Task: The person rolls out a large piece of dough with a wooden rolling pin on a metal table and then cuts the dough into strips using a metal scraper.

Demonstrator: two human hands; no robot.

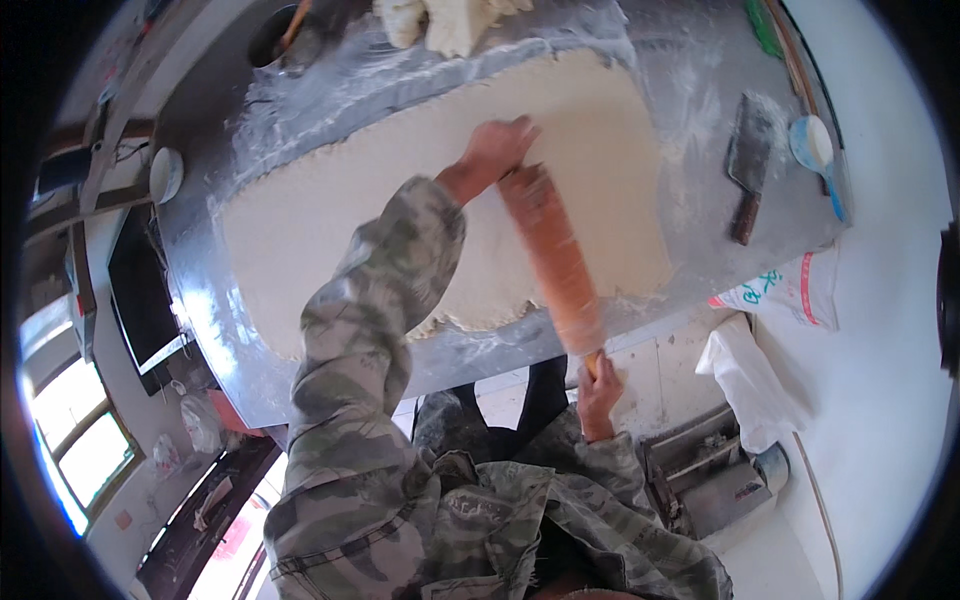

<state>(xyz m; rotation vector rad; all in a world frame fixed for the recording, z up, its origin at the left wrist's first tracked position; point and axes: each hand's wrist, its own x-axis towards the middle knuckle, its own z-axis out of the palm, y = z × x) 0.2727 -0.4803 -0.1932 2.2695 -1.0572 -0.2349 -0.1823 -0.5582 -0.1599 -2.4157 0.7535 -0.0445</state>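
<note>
A: Right side of the tabletop (230, 350)?
B: Floury cleaver (749, 150), wooden hndl toward near side. Just right of it, wht scoop (812, 143) w/ blue hndl.
A: Left?
B: Wht bowl (167, 174) at left edge; dk pot (268, 42) far left, stick inside.
A: Off it?
B: Right: wht sack (788, 292), red/grn print; metal machine (715, 480) nr right. Left: blk screen (138, 290), window (85, 440), v. bright.
</note>
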